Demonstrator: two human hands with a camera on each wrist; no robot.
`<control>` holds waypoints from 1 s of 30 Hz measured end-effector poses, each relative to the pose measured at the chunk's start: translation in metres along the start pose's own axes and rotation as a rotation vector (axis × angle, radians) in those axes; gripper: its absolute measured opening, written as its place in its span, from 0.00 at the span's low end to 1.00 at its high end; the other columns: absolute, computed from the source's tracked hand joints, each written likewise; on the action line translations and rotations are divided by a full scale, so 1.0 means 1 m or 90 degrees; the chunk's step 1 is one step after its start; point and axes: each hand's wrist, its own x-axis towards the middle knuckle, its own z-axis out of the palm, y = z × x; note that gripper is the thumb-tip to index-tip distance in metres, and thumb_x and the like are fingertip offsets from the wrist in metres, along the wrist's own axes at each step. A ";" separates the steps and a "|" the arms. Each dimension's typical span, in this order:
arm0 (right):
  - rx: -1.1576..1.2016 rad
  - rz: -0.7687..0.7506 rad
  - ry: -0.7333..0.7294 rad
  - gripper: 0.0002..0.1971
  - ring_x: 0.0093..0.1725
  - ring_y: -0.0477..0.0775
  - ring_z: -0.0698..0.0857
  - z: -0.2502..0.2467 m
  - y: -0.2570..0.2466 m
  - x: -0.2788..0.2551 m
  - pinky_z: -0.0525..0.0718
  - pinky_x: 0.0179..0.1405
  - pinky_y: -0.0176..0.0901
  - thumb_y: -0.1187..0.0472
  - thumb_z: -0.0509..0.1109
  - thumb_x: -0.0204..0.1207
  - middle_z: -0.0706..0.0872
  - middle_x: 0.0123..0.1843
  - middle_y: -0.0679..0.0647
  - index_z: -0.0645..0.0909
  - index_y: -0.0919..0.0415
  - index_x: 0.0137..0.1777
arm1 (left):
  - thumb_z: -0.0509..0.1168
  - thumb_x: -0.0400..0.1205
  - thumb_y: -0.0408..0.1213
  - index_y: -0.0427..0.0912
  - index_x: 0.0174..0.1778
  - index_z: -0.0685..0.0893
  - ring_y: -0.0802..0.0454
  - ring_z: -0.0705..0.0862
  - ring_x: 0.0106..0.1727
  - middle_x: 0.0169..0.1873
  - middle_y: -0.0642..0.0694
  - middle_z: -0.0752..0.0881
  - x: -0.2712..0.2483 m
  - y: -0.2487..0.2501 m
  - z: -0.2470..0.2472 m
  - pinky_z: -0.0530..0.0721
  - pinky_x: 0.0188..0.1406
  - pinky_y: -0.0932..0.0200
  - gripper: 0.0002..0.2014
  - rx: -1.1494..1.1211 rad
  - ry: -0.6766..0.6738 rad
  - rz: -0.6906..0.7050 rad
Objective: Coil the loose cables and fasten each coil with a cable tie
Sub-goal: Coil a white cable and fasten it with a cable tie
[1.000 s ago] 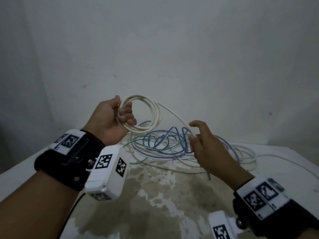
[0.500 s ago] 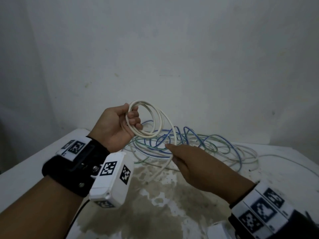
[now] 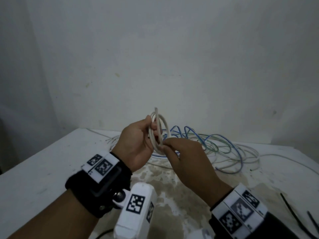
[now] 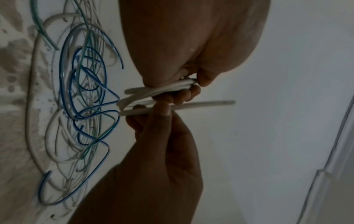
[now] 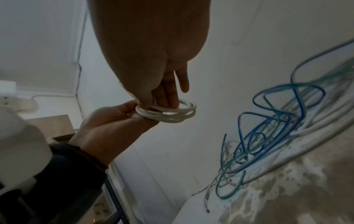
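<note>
While both hands (image 3: 138, 144) grip, white coil (image 3: 159, 131), unlabelled

white cable coil (image 3: 159, 128): smooth plastic jacket, faint sheen, off-white.
loose cables (image 3: 215, 145): thin smooth plastic jackets; blue ones glossy, green ones translucent-looking, white ones duller.
table (image 3: 43, 178): matt white top, speckled; middle patch worn, brownish, rough-looking.
wall (image 3: 172, 49): matt painted plaster, a few scuff marks.
wrist strap (image 3: 96, 188): black matt cloth.
camera housing (image 3: 136, 213): white plastic, smooth, slight gloss.
black strips (image 3: 293, 213): dark, thin; material unclear.
</note>
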 end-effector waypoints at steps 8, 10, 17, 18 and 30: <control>-0.009 0.054 0.026 0.14 0.37 0.52 0.79 0.010 -0.002 -0.002 0.78 0.40 0.50 0.54 0.59 0.76 0.82 0.34 0.52 0.86 0.56 0.42 | 0.55 0.87 0.36 0.36 0.43 0.78 0.54 0.80 0.31 0.31 0.46 0.80 -0.003 -0.012 0.009 0.81 0.29 0.63 0.12 0.042 0.001 0.036; -0.049 0.057 0.022 0.15 0.33 0.54 0.79 0.010 -0.002 -0.002 0.79 0.38 0.54 0.53 0.58 0.74 0.81 0.31 0.53 0.84 0.58 0.36 | 0.54 0.88 0.38 0.36 0.44 0.78 0.54 0.80 0.30 0.30 0.46 0.80 -0.003 -0.012 0.007 0.84 0.30 0.61 0.13 0.024 -0.001 0.036; -0.053 0.025 -0.018 0.17 0.28 0.56 0.79 0.008 -0.012 -0.003 0.80 0.35 0.54 0.53 0.60 0.75 0.80 0.26 0.53 0.77 0.56 0.26 | 0.49 0.89 0.39 0.40 0.33 0.71 0.55 0.64 0.21 0.19 0.51 0.70 -0.003 -0.007 0.006 0.68 0.21 0.63 0.18 0.169 -0.017 0.045; -0.042 0.022 -0.002 0.17 0.30 0.53 0.79 0.004 -0.014 -0.002 0.80 0.36 0.52 0.50 0.59 0.75 0.81 0.28 0.51 0.79 0.56 0.28 | 0.50 0.89 0.39 0.40 0.33 0.70 0.56 0.63 0.20 0.19 0.51 0.69 -0.003 -0.006 0.005 0.66 0.20 0.64 0.18 0.200 -0.021 0.038; -0.016 -0.101 0.007 0.06 0.46 0.41 0.78 -0.036 0.000 0.022 0.70 0.49 0.23 0.61 0.69 0.72 0.84 0.43 0.51 0.87 0.60 0.41 | 0.50 0.84 0.47 0.41 0.30 0.73 0.59 0.59 0.15 0.20 0.49 0.68 -0.011 0.000 0.005 0.53 0.18 0.65 0.20 0.229 -0.138 -0.199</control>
